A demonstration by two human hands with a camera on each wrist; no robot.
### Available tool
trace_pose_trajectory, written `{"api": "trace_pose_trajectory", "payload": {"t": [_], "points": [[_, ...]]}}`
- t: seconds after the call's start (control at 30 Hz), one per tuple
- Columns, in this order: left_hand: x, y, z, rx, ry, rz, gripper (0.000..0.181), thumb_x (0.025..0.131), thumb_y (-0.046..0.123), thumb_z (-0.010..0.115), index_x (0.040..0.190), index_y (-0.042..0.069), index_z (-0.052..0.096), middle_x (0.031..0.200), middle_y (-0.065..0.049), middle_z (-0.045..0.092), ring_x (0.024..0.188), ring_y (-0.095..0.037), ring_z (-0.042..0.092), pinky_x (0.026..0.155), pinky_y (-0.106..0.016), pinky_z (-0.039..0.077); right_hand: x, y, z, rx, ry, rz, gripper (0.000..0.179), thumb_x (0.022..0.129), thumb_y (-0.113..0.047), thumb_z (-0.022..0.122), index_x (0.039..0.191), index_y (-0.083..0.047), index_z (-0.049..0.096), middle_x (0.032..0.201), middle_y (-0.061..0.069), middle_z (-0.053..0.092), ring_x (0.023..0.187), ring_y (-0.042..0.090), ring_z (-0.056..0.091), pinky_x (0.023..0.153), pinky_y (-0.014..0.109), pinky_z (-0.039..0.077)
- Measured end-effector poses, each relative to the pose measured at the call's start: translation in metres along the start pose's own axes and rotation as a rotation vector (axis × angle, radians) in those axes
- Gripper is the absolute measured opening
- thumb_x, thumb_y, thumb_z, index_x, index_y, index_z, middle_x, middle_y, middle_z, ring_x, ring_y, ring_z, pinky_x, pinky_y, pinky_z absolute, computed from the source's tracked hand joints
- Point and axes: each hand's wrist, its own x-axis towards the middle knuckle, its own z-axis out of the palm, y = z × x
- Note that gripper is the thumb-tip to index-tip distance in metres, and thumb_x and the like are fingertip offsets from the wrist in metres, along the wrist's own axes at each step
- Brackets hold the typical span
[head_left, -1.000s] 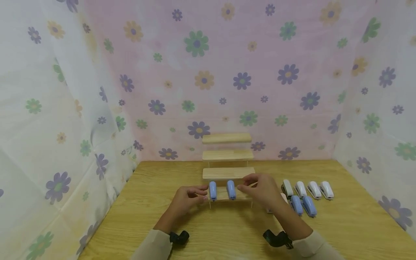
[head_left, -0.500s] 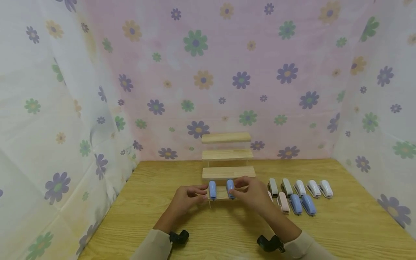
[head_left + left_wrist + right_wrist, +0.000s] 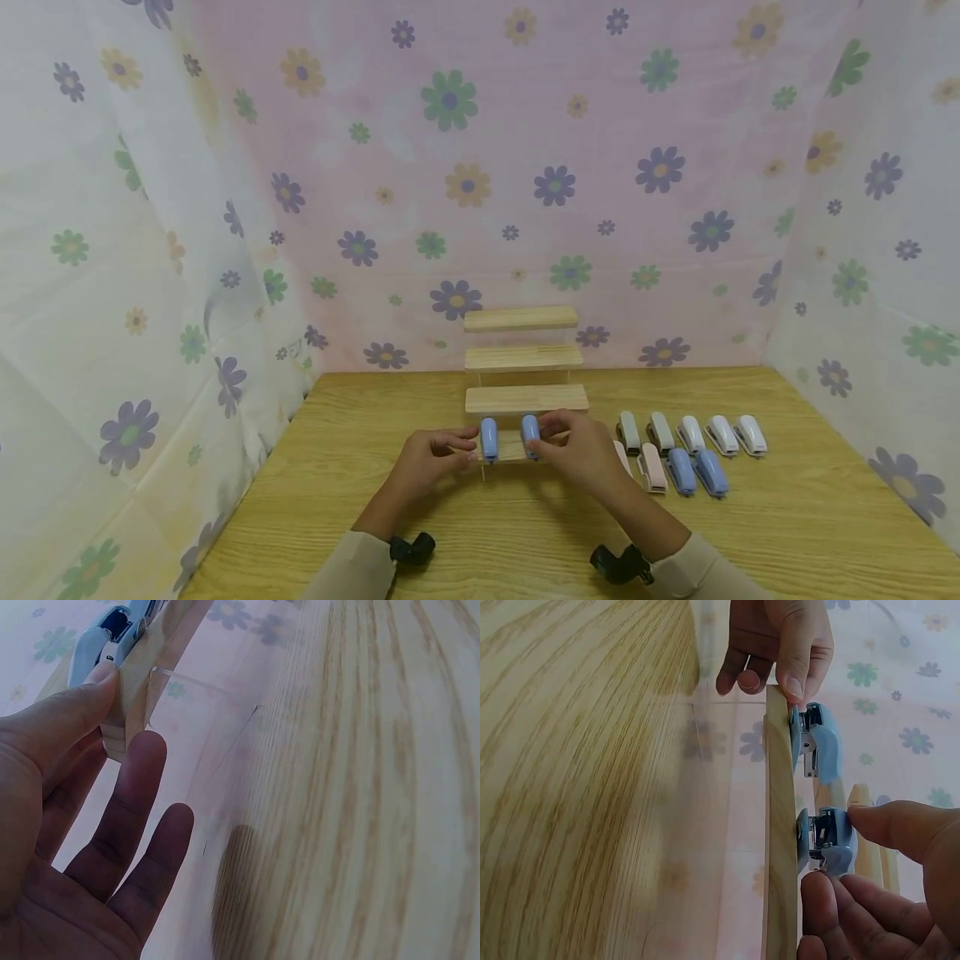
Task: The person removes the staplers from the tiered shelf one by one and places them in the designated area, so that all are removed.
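Note:
Two small blue staplers stand on the lowest step of a tiered wooden display shelf (image 3: 527, 398). My right hand (image 3: 577, 446) pinches the right-hand stapler (image 3: 841, 844) between thumb and fingers, its base against the board. At the step's left end is my left hand (image 3: 431, 458). Its thumb (image 3: 94, 679) touches the board's end beside the left-hand stapler (image 3: 489, 439), while its other fingers spread loosely. Both staplers point toward me in the head view. Part of the step is hidden behind my right hand.
To the right on the wooden table (image 3: 360, 408) lie more staplers in two rows: white ones (image 3: 722, 435) and grey ones (image 3: 660, 432) behind, pink (image 3: 652, 468) and blue ones (image 3: 681, 472) in front. A flower-patterned cloth (image 3: 465, 217) rises behind the shelf.
My right hand has come left from beside the right-hand stapler and taken hold of it, uncovering grey and pink staplers on the table. My left hand has stayed at the step's end.

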Motion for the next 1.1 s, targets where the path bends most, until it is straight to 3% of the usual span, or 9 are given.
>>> {"api": "trace_pose_trajectory", "payload": {"t": [0.23,0.63,0.9,1.1], "points": [[0.0,0.0,0.0,0.009,0.006,0.01,0.021,0.09,0.026,0.083,0.109,0.016,0.082,0.138,-0.003,0.069,0.111,-0.023,0.072,0.074,-0.027,0.063,0.0,-0.001,0.0,0.02,-0.003,-0.009,0.025,0.086,-0.017,0.084,0.11,-0.016,0.077,0.097,-0.002,0.075,0.084,0.015,0.073,0.062,0.03,0.061],[-0.001,0.002,0.001,0.022,0.012,0.02,0.019,0.091,0.025,0.082,0.109,0.015,0.083,0.137,-0.003,0.069,0.119,-0.026,0.07,0.075,-0.024,0.062,-0.001,-0.001,0.004,-0.012,-0.021,-0.004,0.024,0.086,-0.02,0.086,0.109,-0.02,0.079,0.096,-0.002,0.076,0.083,0.012,0.071,0.063,0.029,0.058],[-0.002,-0.002,0.002,0.038,0.013,-0.001,0.021,0.089,0.031,0.084,0.107,0.019,0.083,0.136,0.003,0.07,0.13,-0.024,0.064,0.09,-0.021,0.058,-0.002,-0.001,0.0,-0.024,-0.03,0.019,0.023,0.086,-0.023,0.087,0.108,-0.022,0.079,0.096,-0.003,0.077,0.083,0.011,0.071,0.062,0.029,0.058],[0.001,-0.002,0.001,0.011,0.008,0.005,0.02,0.091,0.026,0.083,0.108,0.016,0.083,0.138,-0.001,0.069,0.128,-0.026,0.065,0.084,-0.023,0.061,-0.004,0.0,-0.011,-0.015,0.0,-0.004,0.027,0.086,-0.022,0.087,0.111,-0.028,0.079,0.106,-0.001,0.076,0.085,0.013,0.072,0.063,0.029,0.059]]}}
